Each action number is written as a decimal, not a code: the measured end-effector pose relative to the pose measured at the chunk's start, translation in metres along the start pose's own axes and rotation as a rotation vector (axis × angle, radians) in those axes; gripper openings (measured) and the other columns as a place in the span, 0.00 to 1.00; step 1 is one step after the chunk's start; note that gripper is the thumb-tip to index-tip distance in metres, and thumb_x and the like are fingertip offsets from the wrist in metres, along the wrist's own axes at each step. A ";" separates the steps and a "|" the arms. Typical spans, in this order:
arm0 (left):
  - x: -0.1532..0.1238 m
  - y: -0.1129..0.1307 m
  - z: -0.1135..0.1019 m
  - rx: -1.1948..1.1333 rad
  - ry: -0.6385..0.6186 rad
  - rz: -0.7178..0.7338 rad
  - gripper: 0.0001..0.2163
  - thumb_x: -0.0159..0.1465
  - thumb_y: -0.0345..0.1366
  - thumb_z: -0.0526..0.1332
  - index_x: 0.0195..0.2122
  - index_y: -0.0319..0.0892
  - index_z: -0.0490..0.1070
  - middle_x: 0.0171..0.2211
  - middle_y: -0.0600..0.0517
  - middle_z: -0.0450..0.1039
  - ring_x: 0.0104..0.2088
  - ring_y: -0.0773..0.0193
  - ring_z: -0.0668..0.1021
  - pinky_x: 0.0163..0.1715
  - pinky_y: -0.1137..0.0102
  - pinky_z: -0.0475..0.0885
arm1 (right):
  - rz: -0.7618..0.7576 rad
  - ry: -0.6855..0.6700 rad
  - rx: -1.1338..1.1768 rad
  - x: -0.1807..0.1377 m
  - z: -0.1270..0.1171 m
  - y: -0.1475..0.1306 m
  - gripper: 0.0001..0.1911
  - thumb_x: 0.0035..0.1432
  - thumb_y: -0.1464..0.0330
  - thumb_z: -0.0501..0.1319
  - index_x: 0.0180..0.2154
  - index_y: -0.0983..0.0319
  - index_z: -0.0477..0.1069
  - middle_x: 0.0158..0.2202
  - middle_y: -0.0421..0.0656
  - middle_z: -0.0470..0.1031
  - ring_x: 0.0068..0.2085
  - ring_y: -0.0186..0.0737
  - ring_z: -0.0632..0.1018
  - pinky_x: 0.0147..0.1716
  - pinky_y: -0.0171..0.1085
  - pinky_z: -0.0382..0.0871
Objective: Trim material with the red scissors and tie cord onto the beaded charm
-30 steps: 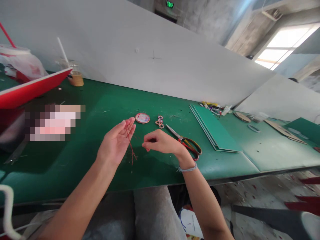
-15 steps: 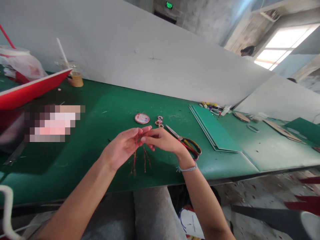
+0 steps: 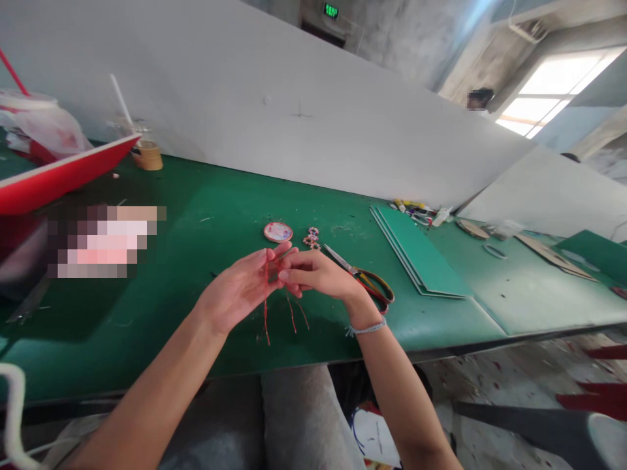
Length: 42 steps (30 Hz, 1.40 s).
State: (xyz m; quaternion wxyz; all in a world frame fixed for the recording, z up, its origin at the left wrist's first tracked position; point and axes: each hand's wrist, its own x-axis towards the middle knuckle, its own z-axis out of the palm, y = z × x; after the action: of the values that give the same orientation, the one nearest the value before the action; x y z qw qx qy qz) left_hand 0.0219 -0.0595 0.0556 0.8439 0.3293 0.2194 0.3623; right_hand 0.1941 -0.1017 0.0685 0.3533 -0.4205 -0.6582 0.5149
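Observation:
Thin red cords (image 3: 266, 307) hang down between my two hands over the green table. My left hand (image 3: 243, 281) is turned palm inward, its thumb and fingertips closed on the upper part of the cords. Against it, my right hand (image 3: 311, 271) pinches the strands with thumb and forefinger; a pale braided bracelet (image 3: 368, 328) circles that wrist. Just beyond my fingers lie a small round disc (image 3: 278, 232) with a red rim and a cluster of small beaded pieces (image 3: 311, 238). Scissors (image 3: 360, 274) with red and yellow handles rest beside my right hand.
Green boards (image 3: 421, 261) are stacked to the right, with assorted small tools (image 3: 421, 212) behind them. A cup with a straw (image 3: 147, 153) and a red slanted panel (image 3: 68, 173) stand at the left. A white partition (image 3: 274, 111) rises behind the table (image 3: 206, 196).
The fingers of my right hand have shifted slightly on the cords. The hanging strands have swung and spread further apart, the loose ends moving to the right.

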 end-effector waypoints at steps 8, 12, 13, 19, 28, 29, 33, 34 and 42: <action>0.005 -0.003 -0.006 -0.119 0.022 0.067 0.03 0.58 0.33 0.67 0.28 0.44 0.77 0.43 0.52 0.79 0.56 0.57 0.74 0.41 0.72 0.75 | -0.005 -0.039 -0.047 -0.001 -0.002 -0.002 0.16 0.60 0.58 0.60 0.29 0.63 0.69 0.20 0.34 0.64 0.23 0.29 0.65 0.23 0.32 0.57; 0.007 -0.003 -0.008 -0.188 0.057 0.100 0.04 0.61 0.32 0.65 0.29 0.44 0.77 0.39 0.54 0.79 0.56 0.61 0.73 0.52 0.69 0.73 | -0.031 -0.071 -0.091 0.000 -0.002 0.000 0.17 0.61 0.58 0.60 0.28 0.64 0.68 0.19 0.34 0.62 0.22 0.28 0.63 0.24 0.32 0.56; 0.007 -0.003 -0.008 -0.204 0.056 0.108 0.04 0.62 0.32 0.64 0.29 0.44 0.77 0.39 0.54 0.79 0.56 0.61 0.73 0.54 0.67 0.72 | -0.034 -0.083 -0.093 0.000 -0.002 0.000 0.17 0.61 0.58 0.60 0.27 0.64 0.68 0.19 0.34 0.62 0.22 0.28 0.62 0.24 0.32 0.56; 0.005 -0.001 -0.006 -0.215 0.061 0.173 0.06 0.61 0.33 0.65 0.27 0.46 0.75 0.37 0.56 0.78 0.57 0.62 0.72 0.58 0.62 0.70 | -0.014 -0.129 -0.066 0.001 0.001 0.002 0.16 0.60 0.59 0.61 0.29 0.65 0.69 0.19 0.33 0.62 0.22 0.28 0.62 0.24 0.32 0.55; 0.008 -0.002 -0.008 -0.263 0.055 0.199 0.10 0.67 0.31 0.58 0.28 0.44 0.75 0.35 0.56 0.78 0.54 0.65 0.74 0.61 0.62 0.66 | 0.054 -0.214 -0.115 -0.001 0.001 -0.004 0.14 0.60 0.62 0.60 0.27 0.65 0.71 0.20 0.34 0.64 0.22 0.26 0.62 0.23 0.31 0.55; 0.008 -0.001 -0.008 -0.271 0.044 0.193 0.10 0.67 0.31 0.59 0.28 0.44 0.75 0.35 0.56 0.78 0.53 0.65 0.75 0.61 0.62 0.65 | 0.060 -0.214 -0.124 -0.002 -0.001 -0.004 0.14 0.60 0.62 0.61 0.27 0.66 0.72 0.20 0.34 0.64 0.22 0.26 0.63 0.23 0.31 0.55; 0.007 -0.002 -0.009 -0.241 -0.024 0.165 0.06 0.64 0.32 0.63 0.29 0.42 0.76 0.33 0.56 0.79 0.51 0.64 0.76 0.59 0.61 0.68 | 0.096 -0.168 -0.161 -0.007 -0.010 -0.004 0.14 0.60 0.61 0.61 0.36 0.66 0.77 0.21 0.36 0.67 0.23 0.28 0.67 0.25 0.31 0.60; 0.007 -0.003 -0.008 -0.205 -0.029 0.168 0.05 0.62 0.32 0.64 0.29 0.41 0.77 0.33 0.55 0.79 0.50 0.63 0.76 0.58 0.62 0.69 | 0.090 -0.120 -0.169 -0.008 -0.012 -0.005 0.15 0.61 0.60 0.60 0.36 0.66 0.77 0.21 0.36 0.68 0.24 0.29 0.69 0.25 0.31 0.60; 0.006 -0.008 -0.004 0.048 0.090 0.281 0.08 0.48 0.36 0.75 0.28 0.40 0.81 0.32 0.53 0.82 0.38 0.66 0.80 0.43 0.74 0.74 | -0.132 0.323 -0.141 0.002 0.006 -0.001 0.19 0.59 0.54 0.61 0.29 0.65 0.74 0.21 0.38 0.69 0.23 0.30 0.67 0.24 0.32 0.59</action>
State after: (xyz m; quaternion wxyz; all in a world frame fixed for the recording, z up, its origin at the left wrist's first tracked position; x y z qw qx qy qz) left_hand 0.0270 -0.0569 0.0463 0.7660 0.3603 0.2171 0.4860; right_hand 0.1878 -0.1019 0.0679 0.4571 -0.4775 -0.6534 0.3690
